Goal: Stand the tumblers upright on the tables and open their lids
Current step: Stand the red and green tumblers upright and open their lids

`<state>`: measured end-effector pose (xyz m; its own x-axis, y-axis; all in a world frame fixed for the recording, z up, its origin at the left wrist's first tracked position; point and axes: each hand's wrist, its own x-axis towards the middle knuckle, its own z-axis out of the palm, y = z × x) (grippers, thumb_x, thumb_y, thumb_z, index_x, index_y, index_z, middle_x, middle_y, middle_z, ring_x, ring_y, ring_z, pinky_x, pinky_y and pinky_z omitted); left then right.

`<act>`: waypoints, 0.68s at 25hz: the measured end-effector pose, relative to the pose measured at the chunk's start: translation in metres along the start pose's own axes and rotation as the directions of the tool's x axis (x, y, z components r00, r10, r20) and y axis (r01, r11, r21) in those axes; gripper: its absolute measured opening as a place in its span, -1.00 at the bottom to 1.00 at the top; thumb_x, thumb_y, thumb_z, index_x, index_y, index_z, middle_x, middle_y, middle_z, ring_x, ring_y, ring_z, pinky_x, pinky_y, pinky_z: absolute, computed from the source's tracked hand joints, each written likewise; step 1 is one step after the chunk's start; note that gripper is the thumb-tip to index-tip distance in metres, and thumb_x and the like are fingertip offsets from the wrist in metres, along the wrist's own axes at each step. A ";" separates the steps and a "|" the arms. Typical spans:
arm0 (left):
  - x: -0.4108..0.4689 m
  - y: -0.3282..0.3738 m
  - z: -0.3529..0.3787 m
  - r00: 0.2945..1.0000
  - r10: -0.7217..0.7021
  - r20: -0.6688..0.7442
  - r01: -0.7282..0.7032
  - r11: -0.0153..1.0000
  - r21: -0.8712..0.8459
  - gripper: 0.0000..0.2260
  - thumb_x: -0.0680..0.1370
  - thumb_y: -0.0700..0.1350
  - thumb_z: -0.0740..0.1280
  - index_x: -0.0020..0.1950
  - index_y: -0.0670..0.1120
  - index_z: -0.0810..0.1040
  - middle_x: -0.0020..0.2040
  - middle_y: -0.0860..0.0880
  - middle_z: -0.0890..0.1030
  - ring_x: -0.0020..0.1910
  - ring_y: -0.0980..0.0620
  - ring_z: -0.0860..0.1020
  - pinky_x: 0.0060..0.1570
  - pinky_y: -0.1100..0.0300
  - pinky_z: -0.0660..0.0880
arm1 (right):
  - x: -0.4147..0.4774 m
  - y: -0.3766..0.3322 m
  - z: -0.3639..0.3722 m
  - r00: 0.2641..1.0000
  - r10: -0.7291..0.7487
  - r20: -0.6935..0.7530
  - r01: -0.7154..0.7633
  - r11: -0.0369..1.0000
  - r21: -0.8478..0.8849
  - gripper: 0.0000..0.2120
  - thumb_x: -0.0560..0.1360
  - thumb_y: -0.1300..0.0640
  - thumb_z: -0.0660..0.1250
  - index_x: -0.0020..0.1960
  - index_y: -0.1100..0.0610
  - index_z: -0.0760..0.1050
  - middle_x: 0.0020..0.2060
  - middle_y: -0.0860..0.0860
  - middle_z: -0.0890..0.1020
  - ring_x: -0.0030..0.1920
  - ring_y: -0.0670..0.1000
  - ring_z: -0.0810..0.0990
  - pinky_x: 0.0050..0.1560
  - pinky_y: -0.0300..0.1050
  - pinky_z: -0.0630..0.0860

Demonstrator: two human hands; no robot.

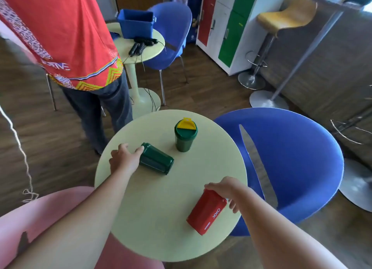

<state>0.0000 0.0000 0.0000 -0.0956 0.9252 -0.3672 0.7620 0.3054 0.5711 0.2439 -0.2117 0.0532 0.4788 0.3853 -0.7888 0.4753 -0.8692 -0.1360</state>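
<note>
Round pale table (141, 228), left hand (124, 160) fingers spread, touching a green tumbler (156, 158) lying near the left edge, right hand (227, 190) gripping a tilted red tumbler (206, 213) near the right edge, third tumbler (185, 135) upright toward the far edge, lid closed.

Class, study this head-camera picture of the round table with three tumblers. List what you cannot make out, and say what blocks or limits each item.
1. Lying green tumbler: its lid end is covered by the left hand.
2. Red tumbler: its lid is hidden under the right hand, so whether it is open or shut is unknown.
3. Upright green tumbler: too small to tell whether its yellow flap is latched.
4. Standing person: cut off by the top edge.
</note>
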 end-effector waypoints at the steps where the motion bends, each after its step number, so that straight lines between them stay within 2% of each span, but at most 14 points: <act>1: 0.007 0.000 0.000 1.000 -0.004 0.019 0.004 1.000 0.011 -0.34 0.50 0.33 0.35 0.48 -0.01 0.44 0.42 -0.21 0.46 0.33 -0.33 0.48 0.26 -0.19 0.50 | 0.007 -0.001 0.003 0.999 0.034 0.026 -0.036 0.997 0.061 -0.44 0.44 -0.28 0.40 0.04 0.24 0.49 -0.23 0.16 0.57 -0.11 0.26 0.70 0.04 0.15 0.69; 5: 0.018 -0.001 0.006 0.997 0.016 0.073 -0.017 1.000 0.022 -0.44 0.47 0.38 0.32 0.28 0.01 0.58 0.27 -0.16 0.60 0.17 -0.29 0.59 0.13 -0.16 0.59 | 0.016 -0.001 0.012 0.986 0.123 0.114 -0.146 0.962 0.231 -0.34 0.37 -0.24 0.47 0.15 0.29 0.46 -0.08 0.31 0.63 -0.19 0.34 0.73 -0.28 0.17 0.71; 7: 0.018 0.000 0.009 0.997 0.044 0.070 -0.043 0.999 -0.005 -0.52 0.49 0.35 0.33 0.16 0.00 0.62 0.18 -0.13 0.65 0.09 -0.25 0.61 0.05 -0.10 0.61 | 0.015 -0.003 0.011 0.988 0.125 0.096 -0.145 0.956 0.253 -0.38 0.34 -0.21 0.49 0.10 0.29 0.49 -0.08 0.31 0.64 -0.19 0.33 0.74 -0.30 0.16 0.72; 10: 0.018 0.001 0.010 0.995 0.055 0.088 -0.052 0.998 -0.045 -0.59 0.53 0.31 0.33 0.06 -0.01 0.63 0.07 -0.10 0.68 0.01 -0.21 0.61 -0.02 -0.02 0.58 | 0.010 -0.014 -0.002 0.997 0.060 0.047 -0.068 0.976 0.208 -0.39 0.24 -0.21 0.50 0.03 0.26 0.56 -0.13 0.25 0.69 -0.20 0.27 0.76 -0.22 0.19 0.73; 12: 0.017 0.002 0.011 0.992 0.071 0.100 -0.066 0.996 -0.054 -0.60 0.55 0.29 0.32 0.05 -0.03 0.63 0.02 -0.09 0.68 -0.04 -0.19 0.59 -0.08 0.03 0.53 | 0.004 -0.027 -0.016 0.998 -0.038 -0.041 0.045 0.984 0.173 -0.40 0.24 -0.23 0.50 0.03 0.24 0.56 -0.13 0.18 0.69 -0.18 0.20 0.75 -0.22 0.17 0.73; 14: 0.018 0.000 0.011 0.991 0.075 0.109 -0.068 0.996 -0.062 -0.59 0.56 0.30 0.31 0.04 -0.04 0.63 -0.02 -0.08 0.68 -0.05 -0.19 0.60 -0.12 0.05 0.50 | -0.003 -0.040 -0.033 0.970 -0.138 -0.201 0.170 0.974 0.147 -0.41 0.29 -0.22 0.50 0.11 0.18 0.52 -0.06 0.12 0.66 -0.10 0.14 0.70 -0.15 0.13 0.73; 17: 0.019 -0.001 0.009 0.991 0.062 0.116 -0.056 0.997 -0.049 -0.58 0.55 0.31 0.30 0.01 -0.03 0.63 -0.08 -0.07 0.67 -0.07 -0.19 0.60 -0.15 0.05 0.48 | -0.014 -0.055 -0.044 0.877 -0.275 -0.395 0.314 0.949 0.037 -0.20 0.33 -0.19 0.53 0.45 0.12 0.40 0.24 0.10 0.57 0.17 0.14 0.60 -0.06 -0.04 0.60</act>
<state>0.0033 0.0152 -0.0144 0.0265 0.9099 -0.4140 0.7341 0.2634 0.6259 0.2436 -0.1551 0.0979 0.5805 0.6992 -0.4173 0.5739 -0.7149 -0.3994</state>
